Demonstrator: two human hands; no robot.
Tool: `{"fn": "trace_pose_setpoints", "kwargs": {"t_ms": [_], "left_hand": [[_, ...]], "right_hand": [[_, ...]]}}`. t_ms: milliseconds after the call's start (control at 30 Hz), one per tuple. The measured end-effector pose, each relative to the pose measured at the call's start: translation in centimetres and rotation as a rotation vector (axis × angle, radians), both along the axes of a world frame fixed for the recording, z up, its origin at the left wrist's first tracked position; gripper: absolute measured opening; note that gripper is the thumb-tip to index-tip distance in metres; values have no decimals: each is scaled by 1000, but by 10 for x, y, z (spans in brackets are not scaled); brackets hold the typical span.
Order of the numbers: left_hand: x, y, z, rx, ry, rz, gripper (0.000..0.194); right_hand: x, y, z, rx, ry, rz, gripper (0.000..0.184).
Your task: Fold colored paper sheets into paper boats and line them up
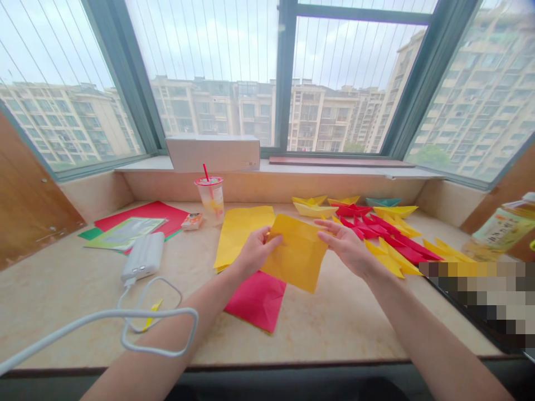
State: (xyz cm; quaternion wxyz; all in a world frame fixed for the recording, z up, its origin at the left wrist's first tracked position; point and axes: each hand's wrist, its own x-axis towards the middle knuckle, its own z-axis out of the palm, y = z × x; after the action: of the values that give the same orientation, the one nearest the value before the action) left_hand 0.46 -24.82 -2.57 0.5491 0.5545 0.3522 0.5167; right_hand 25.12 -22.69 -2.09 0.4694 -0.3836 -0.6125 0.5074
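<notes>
Inspection of the tabletop, proceeding left to right. At far left, a red sheet of card lies over a green sheet, with a printed booklet on top. A white power bank sits just beside them, its white cable looping toward the near edge. Behind, a plastic cup with a red straw stands beside a small packet, below a white carton on the window sill. A flat yellow paper sheet and a red paper sheet lie under the working area. The left hand is partly closed, its fingers curled against the left edge of the folded yellow paper, which is raised above the tabletop between both hands. The right hand is more open, with thumb and fingers pinching the sheet's right edge. Farther right lie yellow paper boats, a teal paper boat, and a row of red and yellow folded paper pieces. A bottle of tea stands at the right edge, partly out of frame.
</notes>
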Motion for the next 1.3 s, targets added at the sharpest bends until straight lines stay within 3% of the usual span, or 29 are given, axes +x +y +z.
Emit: {"fn": "trace_pose_setpoints", "kwargs": {"t_ms": [67, 133, 267, 433, 567, 767, 867, 1133, 1300], "left_hand": [[2, 0, 1, 10, -54, 69, 46], [3, -2, 3, 23, -92, 93, 46], [7, -5, 2, 49, -67, 39, 45], [9, -9, -2, 54, 49, -36, 43], [10, -10, -4, 70, 95, -87, 41], [11, -9, -6, 114, 112, -36, 44], [11, -9, -5, 98, 96, -15, 46], [12, -9, 1, 38, -1, 34, 45], [11, -9, 2, 54, -47, 14, 45]], "right_hand": [[-5, -1, -2, -9, -21, -27, 63], [-9, -3, -4, -10, -76, 16, 54], [-16, -8, -3, -3, -184, 65, 46], [-17, -8, -3, -56, 36, 41, 47], [-17, -5, -6, 35, 107, -121, 46], [-22, 0, -15, 289, -96, -357, 48], [-24, -4, -17, 358, -93, -313, 49], [-26, -16, -5, 322, 9, -121, 45], [-26, -12, -4, 188, 69, -138, 37]]}}
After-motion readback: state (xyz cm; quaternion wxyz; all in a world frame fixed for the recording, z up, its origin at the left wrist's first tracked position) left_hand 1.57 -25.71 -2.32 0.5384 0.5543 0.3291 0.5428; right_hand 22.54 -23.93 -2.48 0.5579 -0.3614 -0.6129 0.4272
